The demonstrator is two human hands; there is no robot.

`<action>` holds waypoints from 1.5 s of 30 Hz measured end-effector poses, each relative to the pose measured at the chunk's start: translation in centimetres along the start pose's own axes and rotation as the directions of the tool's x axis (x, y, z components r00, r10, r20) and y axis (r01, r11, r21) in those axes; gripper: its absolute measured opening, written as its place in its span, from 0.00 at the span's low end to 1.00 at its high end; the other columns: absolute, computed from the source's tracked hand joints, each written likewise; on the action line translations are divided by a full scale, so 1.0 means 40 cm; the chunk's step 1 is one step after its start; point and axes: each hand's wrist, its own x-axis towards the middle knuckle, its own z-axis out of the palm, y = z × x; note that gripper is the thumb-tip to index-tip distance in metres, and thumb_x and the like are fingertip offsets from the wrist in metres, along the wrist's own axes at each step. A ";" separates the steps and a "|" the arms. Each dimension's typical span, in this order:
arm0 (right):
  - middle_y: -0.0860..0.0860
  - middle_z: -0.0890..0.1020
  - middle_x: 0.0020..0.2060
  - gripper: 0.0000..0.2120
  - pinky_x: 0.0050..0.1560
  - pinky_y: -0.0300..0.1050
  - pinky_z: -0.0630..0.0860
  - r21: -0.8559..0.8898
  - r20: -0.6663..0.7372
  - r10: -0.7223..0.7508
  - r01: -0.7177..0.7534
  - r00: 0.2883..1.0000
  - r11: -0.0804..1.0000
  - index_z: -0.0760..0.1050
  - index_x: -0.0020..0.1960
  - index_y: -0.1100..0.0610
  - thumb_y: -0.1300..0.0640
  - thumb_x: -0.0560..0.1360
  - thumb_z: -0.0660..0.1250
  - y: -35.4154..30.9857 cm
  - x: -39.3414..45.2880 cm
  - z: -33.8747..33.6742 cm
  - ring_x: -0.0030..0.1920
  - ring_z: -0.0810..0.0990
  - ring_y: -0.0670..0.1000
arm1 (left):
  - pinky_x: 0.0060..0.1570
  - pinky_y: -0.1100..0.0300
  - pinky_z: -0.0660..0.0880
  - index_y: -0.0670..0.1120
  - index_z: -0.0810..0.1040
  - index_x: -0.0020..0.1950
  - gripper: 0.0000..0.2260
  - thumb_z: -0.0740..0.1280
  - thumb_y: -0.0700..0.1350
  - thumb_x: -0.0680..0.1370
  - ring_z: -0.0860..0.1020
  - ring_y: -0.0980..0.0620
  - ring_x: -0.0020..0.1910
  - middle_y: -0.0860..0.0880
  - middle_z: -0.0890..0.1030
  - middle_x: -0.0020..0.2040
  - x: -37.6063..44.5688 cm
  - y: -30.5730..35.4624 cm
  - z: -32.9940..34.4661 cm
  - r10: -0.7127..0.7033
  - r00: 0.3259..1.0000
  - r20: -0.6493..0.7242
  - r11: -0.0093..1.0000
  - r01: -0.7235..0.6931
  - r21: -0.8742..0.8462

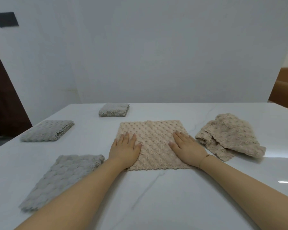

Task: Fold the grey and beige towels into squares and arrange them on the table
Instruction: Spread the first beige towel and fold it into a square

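Observation:
A beige towel (154, 138) lies flat as a rectangle in the middle of the white table (156, 196). My left hand (125, 147) presses flat on its left side and my right hand (186, 146) presses flat on its right side, fingers straight. A second beige towel (229, 138) lies crumpled to the right. Three grey towels are folded on the left: one near (63, 178), one further back (47, 130), and a small one at the far edge (114, 109).
A white wall stands right behind the table's far edge. A dark door (3, 97) is at the left and brown cardboard (286, 90) at the right. Bare tabletop stretches between my forearms and along the right front.

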 end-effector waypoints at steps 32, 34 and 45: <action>0.45 0.79 0.51 0.15 0.50 0.43 0.72 -0.010 -0.231 -0.335 0.342 0.913 0.940 0.76 0.56 0.52 0.60 0.70 0.62 0.018 -0.138 -0.074 0.55 0.74 0.47 | 0.47 0.62 0.69 0.50 0.72 0.47 0.08 0.57 0.53 0.76 0.70 0.58 0.45 0.57 0.72 0.46 -0.155 -0.120 -0.094 0.507 0.841 -0.189 0.853 -0.520 -0.029; 0.46 0.80 0.47 0.15 0.46 0.45 0.71 0.019 -0.295 -0.264 0.281 0.918 0.959 0.77 0.54 0.51 0.62 0.70 0.62 0.025 -0.136 -0.074 0.51 0.76 0.49 | 0.49 0.60 0.69 0.50 0.71 0.47 0.10 0.54 0.54 0.76 0.70 0.57 0.47 0.57 0.74 0.47 -0.157 -0.127 -0.090 0.499 0.836 -0.228 0.853 -0.520 -0.038; 0.54 0.82 0.32 0.11 0.37 0.31 0.73 0.898 -0.162 -0.043 0.166 0.986 0.407 0.80 0.43 0.64 0.58 0.67 0.75 0.088 -0.137 -0.144 0.32 0.78 0.43 | 0.28 0.67 0.62 0.49 0.73 0.46 0.04 0.61 0.46 0.80 0.64 0.56 0.30 0.50 0.71 0.32 -0.163 -0.121 -0.172 0.202 0.952 -0.232 0.708 -0.305 -0.637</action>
